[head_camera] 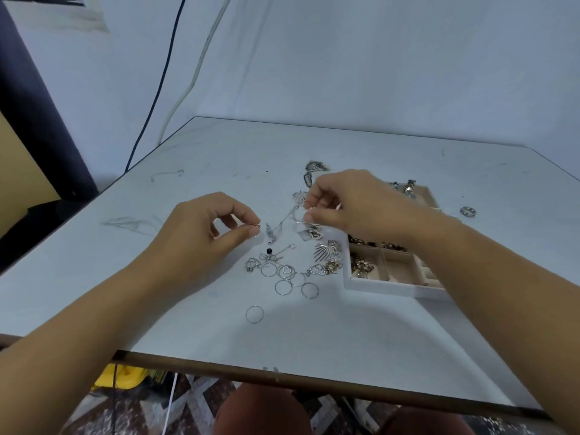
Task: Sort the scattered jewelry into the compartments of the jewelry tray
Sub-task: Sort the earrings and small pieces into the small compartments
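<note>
open surface (103, 255) lies left of my left grip (204, 229) and along the near edge, broken only by one loose hoop (255, 314). the jewelry heap (292, 268) crowds the middle, just left of the jewelry tray (392, 290). my right forearm (455, 255) crosses over the tray's right compartments.

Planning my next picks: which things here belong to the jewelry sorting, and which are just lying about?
Job:
jewelry tray
scattered silver pile
lone hoop
ring right of tray
small piece, pinched by left hand
silver strand, pinched by right hand

Lying about:
wall cables
yellow object under table
</note>
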A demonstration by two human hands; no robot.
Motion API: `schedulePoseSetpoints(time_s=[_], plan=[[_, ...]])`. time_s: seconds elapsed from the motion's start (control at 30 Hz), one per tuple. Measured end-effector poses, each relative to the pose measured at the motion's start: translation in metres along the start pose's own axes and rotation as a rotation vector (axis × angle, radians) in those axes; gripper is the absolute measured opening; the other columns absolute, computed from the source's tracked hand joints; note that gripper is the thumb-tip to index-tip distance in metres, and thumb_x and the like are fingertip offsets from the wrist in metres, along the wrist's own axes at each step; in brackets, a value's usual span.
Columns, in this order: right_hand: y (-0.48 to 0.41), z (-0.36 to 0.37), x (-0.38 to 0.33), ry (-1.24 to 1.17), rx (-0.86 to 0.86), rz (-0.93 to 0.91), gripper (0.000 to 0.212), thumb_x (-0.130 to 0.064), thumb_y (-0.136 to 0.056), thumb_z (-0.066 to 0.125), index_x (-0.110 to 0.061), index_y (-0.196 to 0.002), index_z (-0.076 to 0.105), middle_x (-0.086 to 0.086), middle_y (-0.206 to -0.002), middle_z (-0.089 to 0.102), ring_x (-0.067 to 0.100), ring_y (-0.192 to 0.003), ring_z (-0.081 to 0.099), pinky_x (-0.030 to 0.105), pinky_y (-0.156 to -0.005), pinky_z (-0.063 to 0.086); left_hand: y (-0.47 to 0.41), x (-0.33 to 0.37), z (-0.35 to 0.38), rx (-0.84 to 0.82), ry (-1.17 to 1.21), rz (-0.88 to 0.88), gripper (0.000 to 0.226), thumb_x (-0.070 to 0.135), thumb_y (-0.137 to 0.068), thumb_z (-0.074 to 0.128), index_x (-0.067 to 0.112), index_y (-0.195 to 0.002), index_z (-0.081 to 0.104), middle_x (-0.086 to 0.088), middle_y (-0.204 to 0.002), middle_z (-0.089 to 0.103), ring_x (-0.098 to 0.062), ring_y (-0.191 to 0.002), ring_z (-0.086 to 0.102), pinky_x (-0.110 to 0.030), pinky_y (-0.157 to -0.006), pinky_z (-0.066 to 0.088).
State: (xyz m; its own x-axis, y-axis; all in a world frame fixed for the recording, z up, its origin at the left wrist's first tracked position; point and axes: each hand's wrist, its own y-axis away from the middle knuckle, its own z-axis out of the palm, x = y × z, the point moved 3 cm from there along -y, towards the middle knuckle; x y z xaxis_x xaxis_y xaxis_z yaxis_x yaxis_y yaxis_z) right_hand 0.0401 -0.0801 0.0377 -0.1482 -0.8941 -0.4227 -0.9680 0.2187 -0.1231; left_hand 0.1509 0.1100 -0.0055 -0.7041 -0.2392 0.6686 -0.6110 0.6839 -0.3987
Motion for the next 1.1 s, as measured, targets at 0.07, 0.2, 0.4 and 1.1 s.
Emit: schedulePoseSetpoints(time_s=[0.07, 0.2, 0.4, 1.1], plan=[[0.014, -0.017, 0.012, 0.009, 0.068, -0.020, 0.008, -0.034, -0.083, 0.070, -0.030, -0.086, 0.063, -0.013, -0.078, 0.065, -0.005, -0.070, 0.057, 0.007, -0.061, 0.040, -0.004, 0.015, 0.002, -0.037, 0.022, 0.059, 0.012, 0.026, -0.078, 0.076, 0.036, -0.078, 0.069, 0.016, -0.085, 0.065, -0.006, -0.072, 0.059, -0.011, -0.059, 0.041], [0.045, -0.039, 0.042, 0.008, 0.150, -0.030, 0.006, -0.029, -0.084, 0.069, -0.026, -0.088, 0.067, -0.012, -0.077, 0.067, 0.001, -0.072, 0.059, 0.013, -0.066, 0.046, -0.015, 0.047, 0.014, -0.091, 0.122, 0.115, 0.008, 0.027, -0.075, 0.075, 0.032, -0.079, 0.071, 0.014, -0.082, 0.069, -0.007, -0.069, 0.061, -0.012, -0.063, 0.045], [0.077, -0.045, 0.079, -0.085, 0.315, -0.032, 0.008, -0.023, -0.083, 0.071, -0.024, -0.091, 0.069, -0.017, -0.075, 0.063, -0.003, -0.074, 0.059, 0.009, -0.071, 0.044, -0.025, 0.081, 0.055, -0.173, 0.178, 0.157, 0.010, 0.036, -0.072, 0.072, 0.034, -0.082, 0.073, 0.015, -0.080, 0.072, -0.007, -0.071, 0.064, -0.015, -0.068, 0.051], [0.100, -0.029, 0.090, -0.206, 0.298, -0.043, 0.010, -0.028, -0.083, 0.070, -0.031, -0.092, 0.067, -0.016, -0.075, 0.064, 0.003, -0.080, 0.059, 0.025, -0.076, 0.050, -0.025, 0.088, 0.103, -0.361, -0.177, 0.293, 0.010, 0.042, -0.080, 0.070, 0.044, -0.089, 0.073, 0.019, -0.097, 0.055, -0.002, -0.101, 0.046, -0.013, -0.081, 0.035]])
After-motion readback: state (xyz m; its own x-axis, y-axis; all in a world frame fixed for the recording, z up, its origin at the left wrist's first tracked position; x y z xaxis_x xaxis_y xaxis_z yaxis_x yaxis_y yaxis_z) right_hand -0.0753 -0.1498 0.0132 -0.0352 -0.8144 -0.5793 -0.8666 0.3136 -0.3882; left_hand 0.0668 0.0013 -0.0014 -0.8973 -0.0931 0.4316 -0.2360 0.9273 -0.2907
